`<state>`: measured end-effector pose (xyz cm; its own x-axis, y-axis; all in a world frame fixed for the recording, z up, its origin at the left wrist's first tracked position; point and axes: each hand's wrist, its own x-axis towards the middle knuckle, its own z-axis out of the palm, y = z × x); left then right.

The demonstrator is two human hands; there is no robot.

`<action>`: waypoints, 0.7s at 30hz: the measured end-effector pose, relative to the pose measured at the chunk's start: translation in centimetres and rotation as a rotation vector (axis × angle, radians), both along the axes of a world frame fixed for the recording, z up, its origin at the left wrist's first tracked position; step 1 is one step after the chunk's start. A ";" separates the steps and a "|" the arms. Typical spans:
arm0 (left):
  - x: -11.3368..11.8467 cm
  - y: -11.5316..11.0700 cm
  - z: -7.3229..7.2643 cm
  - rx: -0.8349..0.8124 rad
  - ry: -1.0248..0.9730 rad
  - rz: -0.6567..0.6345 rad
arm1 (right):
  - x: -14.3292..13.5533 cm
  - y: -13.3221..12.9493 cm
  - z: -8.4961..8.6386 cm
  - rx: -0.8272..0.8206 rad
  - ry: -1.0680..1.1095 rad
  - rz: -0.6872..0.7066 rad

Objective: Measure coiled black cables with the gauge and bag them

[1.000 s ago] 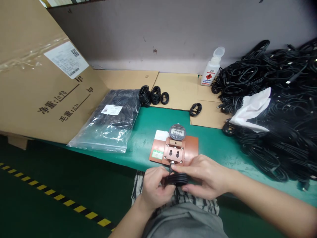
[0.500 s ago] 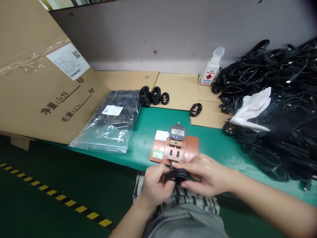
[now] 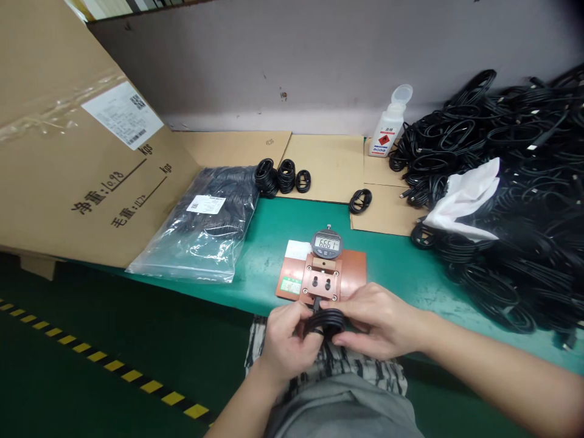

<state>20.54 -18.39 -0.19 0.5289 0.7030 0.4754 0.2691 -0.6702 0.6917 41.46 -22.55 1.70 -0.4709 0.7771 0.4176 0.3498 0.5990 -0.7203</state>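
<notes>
A tall cardboard box (image 3: 50,140) leaned at the far left, its lower corner by the front edge of the green table (image 3: 276,225). Beside it lay a see-through plastic bag (image 3: 191,255) of black cables, its near end close to that edge. Past the bag, green surface ran up to the copper-coloured fixture (image 3: 353,274), leaving room on that side. Stacked coils (image 3: 266,179) stood behind, where cardboard sheet met green top. The left hand (image 3: 288,340), at the table's front edge, had thumb and fingers closed on the left side of a black cable coil (image 3: 332,319). That coil was just in front of the fixture, its connector at the near edge; how far it went in could not be told. A digital gauge (image 3: 326,242) sat at the fixture's back. The right hand (image 3: 381,322) held the coil's right side between thumb and forefinger. Beyond, a wedge of green separated the fixture from a cable heap (image 3: 493,131), which spread along the right end.
</notes>
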 end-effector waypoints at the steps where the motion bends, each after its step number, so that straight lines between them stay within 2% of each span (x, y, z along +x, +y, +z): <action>1: 0.0 0.0 0.1 -0.004 0.000 -0.003 | 0.0 0.0 0.1 -0.010 0.005 0.005; 12: 0.0 0.1 0.0 -0.057 -0.006 -0.014 | -0.2 0.0 -0.1 -0.077 0.013 -0.036; 21: -0.2 0.1 0.6 -0.133 0.012 -0.033 | -0.1 0.0 -0.1 -0.134 0.039 -0.025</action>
